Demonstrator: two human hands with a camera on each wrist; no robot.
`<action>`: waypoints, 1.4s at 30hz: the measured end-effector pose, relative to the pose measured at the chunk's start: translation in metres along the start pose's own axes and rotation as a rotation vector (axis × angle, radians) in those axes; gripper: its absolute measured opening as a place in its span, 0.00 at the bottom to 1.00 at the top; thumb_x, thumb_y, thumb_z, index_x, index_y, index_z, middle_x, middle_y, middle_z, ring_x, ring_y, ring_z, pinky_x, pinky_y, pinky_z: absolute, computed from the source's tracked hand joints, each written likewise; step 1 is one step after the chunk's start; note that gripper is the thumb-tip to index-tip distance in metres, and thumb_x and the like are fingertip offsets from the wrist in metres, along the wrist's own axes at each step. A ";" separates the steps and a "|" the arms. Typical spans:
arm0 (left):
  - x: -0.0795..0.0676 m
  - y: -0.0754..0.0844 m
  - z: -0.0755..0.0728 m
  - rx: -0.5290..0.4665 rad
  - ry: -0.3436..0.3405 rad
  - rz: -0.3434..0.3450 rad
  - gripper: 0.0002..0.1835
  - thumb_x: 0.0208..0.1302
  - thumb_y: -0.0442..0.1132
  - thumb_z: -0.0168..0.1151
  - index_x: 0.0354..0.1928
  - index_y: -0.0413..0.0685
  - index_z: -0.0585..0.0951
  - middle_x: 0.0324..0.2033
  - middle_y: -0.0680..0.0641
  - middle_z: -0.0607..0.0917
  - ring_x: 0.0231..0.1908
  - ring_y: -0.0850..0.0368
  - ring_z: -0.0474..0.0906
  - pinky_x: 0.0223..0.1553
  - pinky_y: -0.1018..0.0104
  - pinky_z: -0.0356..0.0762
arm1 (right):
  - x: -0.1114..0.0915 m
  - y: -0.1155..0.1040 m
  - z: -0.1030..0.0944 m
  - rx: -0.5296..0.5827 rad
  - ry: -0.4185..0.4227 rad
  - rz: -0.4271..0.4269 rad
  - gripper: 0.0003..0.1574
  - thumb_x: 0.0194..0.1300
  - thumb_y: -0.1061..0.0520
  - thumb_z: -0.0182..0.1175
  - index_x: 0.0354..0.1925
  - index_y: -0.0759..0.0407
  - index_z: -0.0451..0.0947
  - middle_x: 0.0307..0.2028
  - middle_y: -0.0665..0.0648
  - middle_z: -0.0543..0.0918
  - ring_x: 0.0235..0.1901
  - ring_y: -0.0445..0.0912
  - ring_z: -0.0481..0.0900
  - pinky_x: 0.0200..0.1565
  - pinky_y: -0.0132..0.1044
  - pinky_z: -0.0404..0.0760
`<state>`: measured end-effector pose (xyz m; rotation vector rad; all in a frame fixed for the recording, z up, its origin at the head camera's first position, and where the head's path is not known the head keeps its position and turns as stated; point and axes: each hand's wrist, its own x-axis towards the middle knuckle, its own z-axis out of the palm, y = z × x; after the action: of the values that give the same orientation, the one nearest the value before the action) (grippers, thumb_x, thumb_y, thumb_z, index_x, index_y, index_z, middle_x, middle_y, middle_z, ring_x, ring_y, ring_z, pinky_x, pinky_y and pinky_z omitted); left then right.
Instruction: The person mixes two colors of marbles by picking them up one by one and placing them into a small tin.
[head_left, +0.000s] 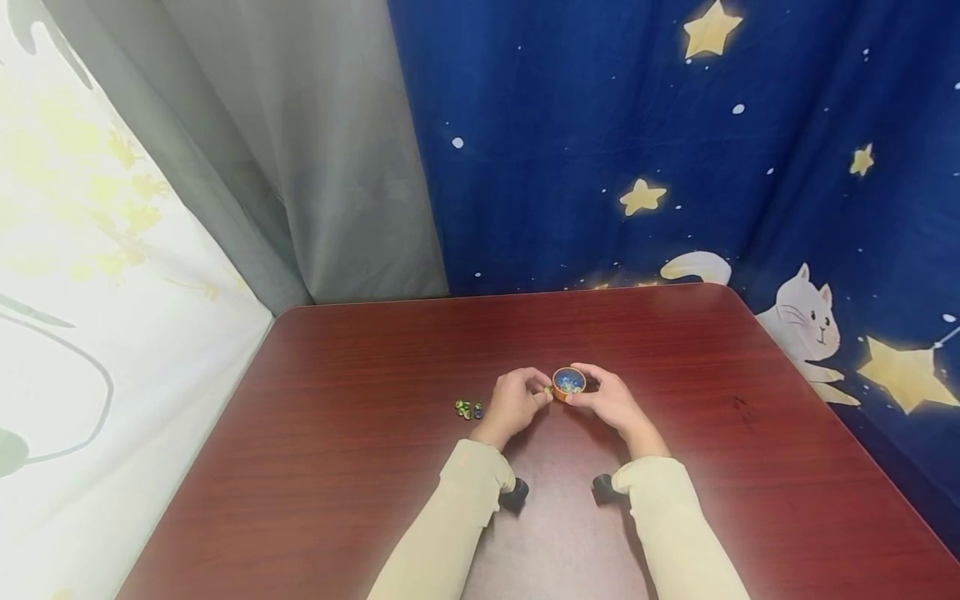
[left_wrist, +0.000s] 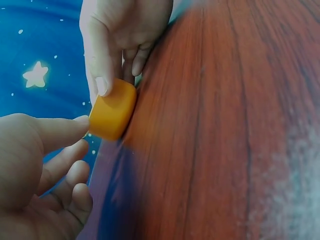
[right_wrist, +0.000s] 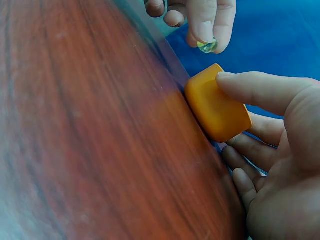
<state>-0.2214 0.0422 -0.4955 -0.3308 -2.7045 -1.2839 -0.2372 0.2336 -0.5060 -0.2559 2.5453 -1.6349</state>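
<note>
Blue curtain with printed stars [head_left: 525,125] hangs behind a dark red wooden table [head_left: 360,467]. A small round bowl [head_left: 559,395], orange outside and blue inside, stands between the two hands with its mouth facing up. Several small beads lie inside it.

Right hand [head_left: 611,402]: grasps the bowl from its right side, thumb on the near wall. Left hand [head_left: 513,402]: pinches one glossy bead [right_wrist: 207,46], yellow-green, between thumb and finger; its other fingers are loosely bent.

Governing relation: glossy bead to bowl rim. The glossy bead is just outside the left side of the rim, at about rim height by judgement; a narrow gap shows in the right wrist view. The mouth of the bowl thus lies to the right of the left hand. Both items appear round, so no long axis requires alignment.

Loose beads [head_left: 468,410], green and dark blue, lie on the table left of the left hand, the nearer of the two.
</note>
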 end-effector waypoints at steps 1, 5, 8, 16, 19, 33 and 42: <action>0.000 0.000 0.000 -0.002 0.007 -0.001 0.08 0.54 0.34 0.74 0.33 0.51 0.84 0.25 0.58 0.82 0.24 0.66 0.74 0.29 0.69 0.72 | 0.000 0.000 0.000 -0.001 0.000 0.001 0.38 0.54 0.62 0.70 0.63 0.61 0.71 0.52 0.63 0.80 0.51 0.55 0.77 0.51 0.48 0.74; 0.001 0.001 -0.001 -0.004 0.022 0.003 0.08 0.54 0.34 0.74 0.34 0.52 0.84 0.24 0.59 0.81 0.24 0.66 0.74 0.29 0.69 0.72 | 0.001 -0.002 0.002 0.003 -0.007 0.003 0.38 0.54 0.63 0.70 0.64 0.61 0.71 0.52 0.63 0.80 0.51 0.55 0.77 0.51 0.48 0.74; 0.002 0.001 -0.001 -0.008 0.026 0.004 0.08 0.54 0.34 0.73 0.34 0.52 0.84 0.24 0.59 0.82 0.23 0.66 0.74 0.28 0.69 0.72 | 0.001 -0.003 0.003 0.009 -0.009 0.001 0.38 0.54 0.63 0.70 0.64 0.62 0.71 0.51 0.63 0.81 0.50 0.55 0.77 0.50 0.47 0.75; 0.004 0.000 0.001 -0.007 0.031 0.010 0.08 0.54 0.34 0.73 0.35 0.51 0.84 0.24 0.58 0.82 0.23 0.66 0.74 0.28 0.69 0.72 | 0.003 0.001 0.004 0.007 -0.005 -0.005 0.37 0.54 0.63 0.70 0.63 0.61 0.72 0.51 0.62 0.81 0.50 0.54 0.78 0.50 0.45 0.75; 0.005 0.000 0.002 -0.010 0.034 0.014 0.08 0.54 0.35 0.73 0.35 0.51 0.85 0.24 0.58 0.82 0.24 0.66 0.74 0.29 0.69 0.73 | 0.003 0.001 0.004 0.003 -0.002 -0.008 0.37 0.54 0.63 0.70 0.62 0.62 0.72 0.51 0.63 0.81 0.50 0.55 0.78 0.50 0.45 0.75; 0.005 -0.002 0.005 -0.033 0.037 0.007 0.07 0.56 0.36 0.73 0.36 0.51 0.85 0.24 0.59 0.82 0.24 0.66 0.74 0.28 0.70 0.72 | 0.000 -0.001 0.002 -0.013 -0.003 -0.002 0.38 0.55 0.62 0.70 0.63 0.62 0.71 0.52 0.63 0.80 0.52 0.56 0.77 0.51 0.48 0.75; 0.006 -0.002 0.008 -0.048 0.046 -0.004 0.07 0.57 0.37 0.72 0.37 0.51 0.84 0.24 0.60 0.81 0.24 0.66 0.73 0.27 0.70 0.71 | 0.000 -0.001 0.000 0.006 -0.003 -0.003 0.38 0.55 0.62 0.70 0.63 0.63 0.70 0.53 0.65 0.79 0.52 0.58 0.77 0.50 0.47 0.75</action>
<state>-0.2283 0.0481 -0.5008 -0.2975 -2.6415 -1.3420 -0.2368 0.2330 -0.5056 -0.2621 2.5393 -1.6414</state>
